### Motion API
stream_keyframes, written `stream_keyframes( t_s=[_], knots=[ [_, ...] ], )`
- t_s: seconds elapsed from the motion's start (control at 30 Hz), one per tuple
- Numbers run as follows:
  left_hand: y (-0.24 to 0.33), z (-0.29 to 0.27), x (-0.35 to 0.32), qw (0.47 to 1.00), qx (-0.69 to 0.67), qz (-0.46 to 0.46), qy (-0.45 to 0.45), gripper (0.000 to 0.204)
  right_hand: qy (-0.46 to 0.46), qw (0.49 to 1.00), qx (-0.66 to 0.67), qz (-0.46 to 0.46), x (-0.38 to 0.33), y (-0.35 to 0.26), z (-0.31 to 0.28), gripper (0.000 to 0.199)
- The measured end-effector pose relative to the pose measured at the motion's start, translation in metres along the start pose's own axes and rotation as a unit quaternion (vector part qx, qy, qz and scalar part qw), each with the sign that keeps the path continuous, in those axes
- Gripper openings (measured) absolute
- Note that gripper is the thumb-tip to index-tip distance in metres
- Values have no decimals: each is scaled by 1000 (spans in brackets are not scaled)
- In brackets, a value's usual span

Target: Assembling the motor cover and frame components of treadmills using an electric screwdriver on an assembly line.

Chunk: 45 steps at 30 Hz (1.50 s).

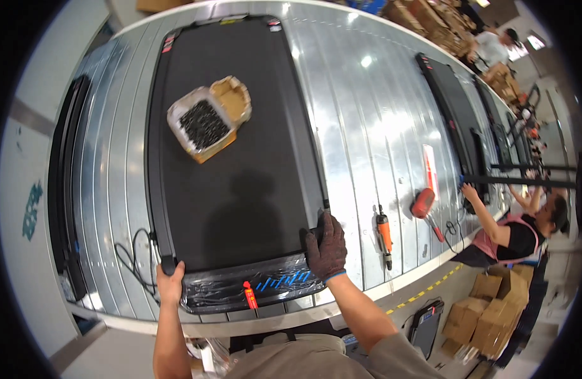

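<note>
Your 2 hands grip the near end of the black treadmill deck (240,164), which lies flat on the ribbed metal worktop (367,126). Your bare left hand (169,281) closes around the deck's near-left corner; your right hand (327,246), in a dark glove, clamps its near-right corner. An open cardboard box of black screws (206,123) sits on the deck's far half. An orange power screwdriver (384,234) lies on the worktop just right of the deck.
</note>
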<state>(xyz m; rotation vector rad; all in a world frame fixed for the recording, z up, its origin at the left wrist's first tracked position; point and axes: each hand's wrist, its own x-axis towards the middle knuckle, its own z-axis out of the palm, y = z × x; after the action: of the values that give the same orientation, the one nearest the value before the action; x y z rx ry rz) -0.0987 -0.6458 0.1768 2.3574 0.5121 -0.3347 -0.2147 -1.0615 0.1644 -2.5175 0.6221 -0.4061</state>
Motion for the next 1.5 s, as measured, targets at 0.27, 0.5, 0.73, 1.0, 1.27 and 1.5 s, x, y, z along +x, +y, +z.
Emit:
stream_keyframes(
  t_s=[0.27,0.5,0.73,1.0,1.27,1.5],
  knots=[
    [-44,-34,61,959,-234,-118,-110,73,-31,957,-156,244,-30,170,-5,78],
    [-60,67,1,971,-211,-88,-71,70,-128,828,360,410,-82,241,-61,32],
    [45,238,-140,961,-248,-67,-101,88,-100,649,731,186,-50,144,-79,59],
    [175,158,-71,888,247,254,-293,51,-163,762,582,233,5,160,10,36],
    [295,196,180,886,87,456,0,13,-62,744,610,267,-32,124,43,45],
    [283,192,186,833,255,486,-61,10,-113,736,602,288,-54,106,29,45]
  ],
)
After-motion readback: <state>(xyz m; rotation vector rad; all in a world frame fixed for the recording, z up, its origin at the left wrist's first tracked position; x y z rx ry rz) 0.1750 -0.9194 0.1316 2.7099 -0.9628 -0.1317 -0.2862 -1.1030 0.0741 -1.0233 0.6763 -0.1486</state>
